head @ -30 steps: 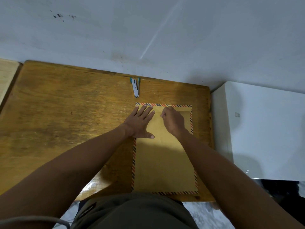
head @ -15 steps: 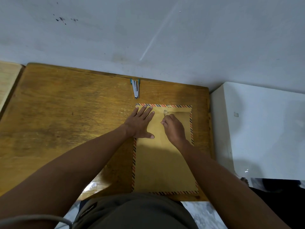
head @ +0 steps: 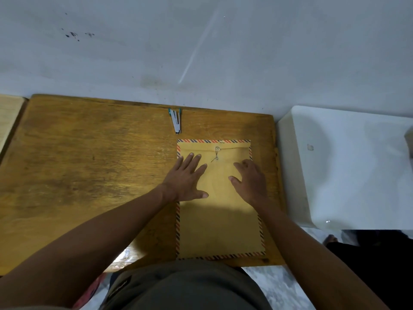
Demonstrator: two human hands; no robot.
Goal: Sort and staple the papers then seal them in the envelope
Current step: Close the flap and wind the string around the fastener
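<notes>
Brown envelope (head: 220, 220) with red-and-blue striped border lies flat on the wooden surface (head: 89, 175), right half, its near edge at the surface's near edge. Flap folded down at the far end, string clasp (head: 216, 153) wound between two small buttons, a loose string end trailing right. Left hand (head: 186, 179) flat on the envelope's far-left part, palm down, fingers spread, thumb pointing right, gripping nothing. Right hand (head: 250, 180) also on the envelope, far-right part, fingers loosely spread and slightly curled, holding nothing (whether the palm fully touches the paper, cannot tell). Clasp sits between and just beyond the two hands, uncovered. Stapler (head: 175, 120), silver with green ends, lies on the surface near the far edge, just beyond the envelope's far-left corner, apart from it. White cabinet top (head: 346, 171) stands right of the surface. No loose papers visible outside the envelope.
</notes>
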